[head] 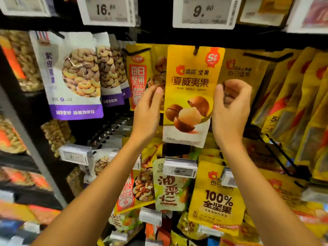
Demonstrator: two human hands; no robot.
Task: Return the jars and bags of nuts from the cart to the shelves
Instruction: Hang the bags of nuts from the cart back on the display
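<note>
Hands flank the hanging yellow macadamia bag (190, 82): left hand (148, 110) at its left edge, grip I cannot tell; right hand (231, 107) loosely curled, thumb at its right edge.

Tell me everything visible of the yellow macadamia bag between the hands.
The yellow macadamia bag is a glossy pouch, white at the bottom, printed with brown nuts, Chinese characters and a red S+ badge. It hangs upright from a black peg hook through its top. The left hand and right hand meet its side edges; grip unclear.
</note>
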